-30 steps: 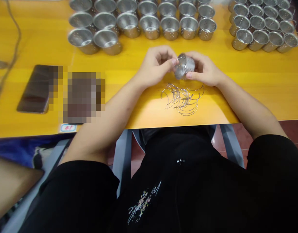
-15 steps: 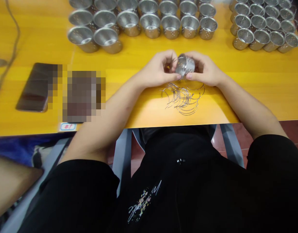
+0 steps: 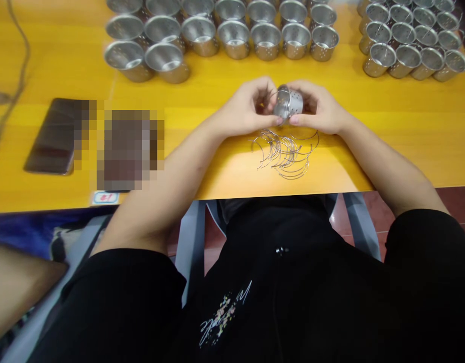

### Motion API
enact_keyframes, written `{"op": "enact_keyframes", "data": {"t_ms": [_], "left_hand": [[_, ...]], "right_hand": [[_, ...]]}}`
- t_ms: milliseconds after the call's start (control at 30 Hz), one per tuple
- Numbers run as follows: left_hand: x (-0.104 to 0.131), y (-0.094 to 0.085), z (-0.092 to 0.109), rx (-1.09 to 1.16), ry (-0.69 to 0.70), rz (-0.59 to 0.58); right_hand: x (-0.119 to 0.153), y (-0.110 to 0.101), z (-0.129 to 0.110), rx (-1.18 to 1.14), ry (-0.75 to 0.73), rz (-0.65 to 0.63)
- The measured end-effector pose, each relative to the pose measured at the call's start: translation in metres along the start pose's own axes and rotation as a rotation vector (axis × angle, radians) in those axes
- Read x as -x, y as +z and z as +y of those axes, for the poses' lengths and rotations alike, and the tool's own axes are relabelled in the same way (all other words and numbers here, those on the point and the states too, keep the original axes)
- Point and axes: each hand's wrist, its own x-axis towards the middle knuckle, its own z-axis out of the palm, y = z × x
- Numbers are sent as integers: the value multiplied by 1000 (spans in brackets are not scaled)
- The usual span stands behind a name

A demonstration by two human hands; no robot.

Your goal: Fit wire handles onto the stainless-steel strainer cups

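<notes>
A small perforated metal cup [image 3: 295, 102] is tipped on its side between my hands, its mouth facing left. My right hand [image 3: 318, 107] is closed around its base end, thumb along the lower side. At the rim, my left hand [image 3: 259, 107] is closed, with a thin curved wire handle [image 3: 274, 94] at its fingers and its thumb against the cup's lower edge. Where the wire meets the cup is too small to make out. Just below the hands, a loose pile of curved wire handles [image 3: 283, 154] lies on the yellow table [image 3: 225, 174].
Rows of perforated metal cups [image 3: 235, 40] stand along the back. Another group of cups, some with wire handles [image 3: 380, 59], is at the back right. A dark phone [image 3: 51, 138] and a blurred-out item [image 3: 122, 151] lie left. Another person's arm [image 3: 20, 287] shows at lower left.
</notes>
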Motion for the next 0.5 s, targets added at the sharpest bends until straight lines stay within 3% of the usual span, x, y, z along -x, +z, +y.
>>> {"op": "enact_keyframes", "data": {"t_ms": [267,500], "left_hand": [[-6,-7,-17,-98,122,48],[-3,-2,1,-301,69,109]], "right_hand": [[3,0,-10,34,105,38],[1,1,-9,4,85,27]]}}
